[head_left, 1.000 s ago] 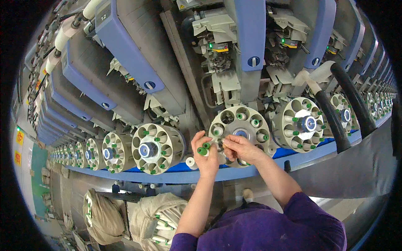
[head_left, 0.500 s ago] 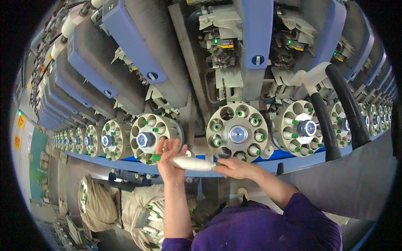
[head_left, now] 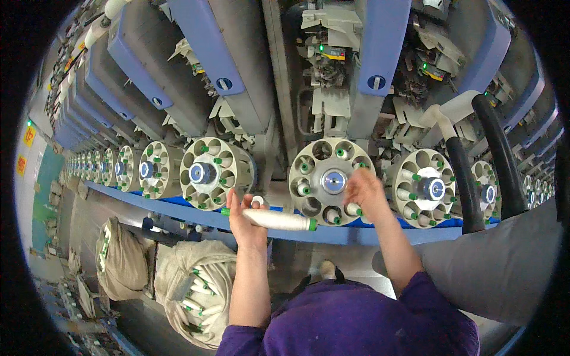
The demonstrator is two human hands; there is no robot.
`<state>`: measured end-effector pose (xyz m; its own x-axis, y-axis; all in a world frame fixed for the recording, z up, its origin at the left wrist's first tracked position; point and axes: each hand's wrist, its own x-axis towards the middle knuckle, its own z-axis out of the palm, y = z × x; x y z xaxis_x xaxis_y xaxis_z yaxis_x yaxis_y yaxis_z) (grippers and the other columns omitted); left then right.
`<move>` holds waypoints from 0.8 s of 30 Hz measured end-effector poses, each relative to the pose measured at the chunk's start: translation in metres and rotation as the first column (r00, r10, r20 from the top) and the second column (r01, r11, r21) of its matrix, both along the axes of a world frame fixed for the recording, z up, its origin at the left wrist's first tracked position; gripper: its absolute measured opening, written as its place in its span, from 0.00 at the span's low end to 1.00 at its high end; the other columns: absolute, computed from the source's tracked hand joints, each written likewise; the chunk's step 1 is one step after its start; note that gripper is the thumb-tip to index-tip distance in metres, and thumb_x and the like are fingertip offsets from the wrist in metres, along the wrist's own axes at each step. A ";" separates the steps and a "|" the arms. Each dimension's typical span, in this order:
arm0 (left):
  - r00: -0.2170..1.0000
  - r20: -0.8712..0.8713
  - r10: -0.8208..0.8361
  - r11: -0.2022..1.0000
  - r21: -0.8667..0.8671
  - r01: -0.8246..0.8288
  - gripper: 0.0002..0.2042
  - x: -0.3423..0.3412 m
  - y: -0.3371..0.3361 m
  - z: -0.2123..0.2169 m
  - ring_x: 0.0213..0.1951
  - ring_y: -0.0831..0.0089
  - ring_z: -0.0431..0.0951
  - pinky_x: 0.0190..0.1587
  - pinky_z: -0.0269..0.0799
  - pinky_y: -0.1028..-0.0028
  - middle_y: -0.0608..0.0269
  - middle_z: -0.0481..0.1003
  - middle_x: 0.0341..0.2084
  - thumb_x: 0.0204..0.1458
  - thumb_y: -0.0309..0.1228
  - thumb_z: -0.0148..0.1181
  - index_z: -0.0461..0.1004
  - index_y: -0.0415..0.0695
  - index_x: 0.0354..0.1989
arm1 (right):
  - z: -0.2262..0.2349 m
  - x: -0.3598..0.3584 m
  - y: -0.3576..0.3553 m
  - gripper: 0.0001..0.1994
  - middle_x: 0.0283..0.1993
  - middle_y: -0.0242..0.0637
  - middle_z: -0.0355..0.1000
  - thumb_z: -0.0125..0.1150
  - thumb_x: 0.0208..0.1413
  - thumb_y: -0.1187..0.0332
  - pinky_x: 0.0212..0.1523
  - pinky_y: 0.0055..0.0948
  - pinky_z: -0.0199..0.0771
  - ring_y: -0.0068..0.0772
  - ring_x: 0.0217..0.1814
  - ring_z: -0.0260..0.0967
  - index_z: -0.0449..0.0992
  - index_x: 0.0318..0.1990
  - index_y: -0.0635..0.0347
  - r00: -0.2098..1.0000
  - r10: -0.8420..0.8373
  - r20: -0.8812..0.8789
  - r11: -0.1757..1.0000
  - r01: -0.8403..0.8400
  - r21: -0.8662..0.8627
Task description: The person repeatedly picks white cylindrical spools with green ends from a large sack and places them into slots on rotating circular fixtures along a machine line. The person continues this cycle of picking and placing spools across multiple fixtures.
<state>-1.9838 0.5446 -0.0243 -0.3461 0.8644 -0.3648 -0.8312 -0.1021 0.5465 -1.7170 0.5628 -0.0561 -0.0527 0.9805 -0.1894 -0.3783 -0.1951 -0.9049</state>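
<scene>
My left hand point(head_left: 246, 219) grips a white yarn bobbin point(head_left: 274, 219) with green ends, held level in front of the blue rail point(head_left: 178, 209). My right hand point(head_left: 365, 190) is up at the right edge of a round cream magazine point(head_left: 331, 181) with several round pockets, fingers curled near a pocket; whether it holds anything I cannot tell. Some pockets carry green-tipped bobbins, others look empty. Purple sleeves cover my upper arms.
A row of the same round magazines point(head_left: 208, 173) runs left and right along the winding machine, under blue and grey housings point(head_left: 196, 53). Black hoses point(head_left: 502, 166) hang at right. Cloth sacks of bobbins point(head_left: 193, 285) sit on the floor at lower left.
Both hands left the magazine face. A bobbin appeared between them; now only the left hand holds it, lower down, and the right hand has gone back up to the magazine's right side.
</scene>
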 end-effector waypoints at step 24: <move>0.504 -0.583 -0.637 0.650 -0.055 0.758 0.16 0.111 -0.017 -0.022 0.18 0.84 0.58 0.22 0.56 0.81 0.74 0.61 0.15 0.63 0.40 0.43 0.64 0.46 0.25 | 0.055 -0.002 -0.002 0.09 0.38 0.36 0.74 0.50 0.62 0.66 0.35 0.22 0.73 0.20 0.33 0.70 0.70 0.41 0.64 0.817 -0.132 0.561 0.985 0.047 0.164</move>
